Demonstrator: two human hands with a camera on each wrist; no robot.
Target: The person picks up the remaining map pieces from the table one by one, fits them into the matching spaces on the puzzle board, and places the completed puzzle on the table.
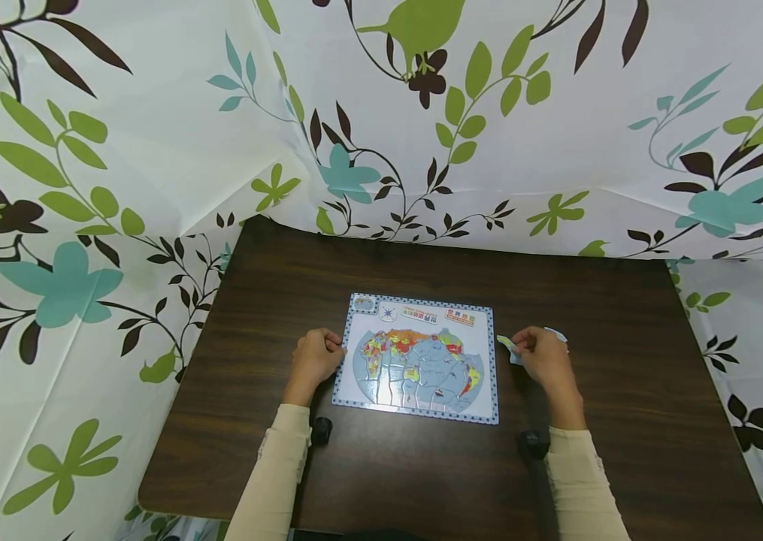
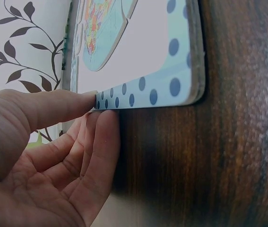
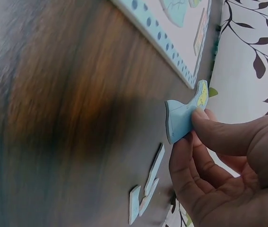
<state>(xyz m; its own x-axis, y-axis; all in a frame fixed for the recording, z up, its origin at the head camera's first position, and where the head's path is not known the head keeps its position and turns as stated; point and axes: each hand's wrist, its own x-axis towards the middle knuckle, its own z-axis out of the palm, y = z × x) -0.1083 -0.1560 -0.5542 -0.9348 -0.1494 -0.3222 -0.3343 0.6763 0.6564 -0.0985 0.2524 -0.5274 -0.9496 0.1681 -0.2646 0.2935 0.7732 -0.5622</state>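
Note:
A world map jigsaw puzzle [image 1: 422, 413] with a blue dotted border lies flat on the dark wooden table. At its left edge is my left hand [image 1: 316, 357]; thumb and fingertips pinch the dotted border [image 2: 142, 85] in the left wrist view. To the right of the board, my right hand [image 1: 546, 359] holds a puzzle piece [image 3: 180, 118] between thumb and fingers. That piece is light blue with a yellow patch and a curved, notched outline. The right wrist view shows it raised beside the board's border [image 3: 159, 35].
Several loose puzzle pieces [image 3: 155, 168] lie on the table [image 1: 638, 421] beyond my right hand; the head view shows part of one piece [image 1: 555, 333] there. A white cloth [image 1: 557, 165] with leaf and flower prints hangs behind and beside the table.

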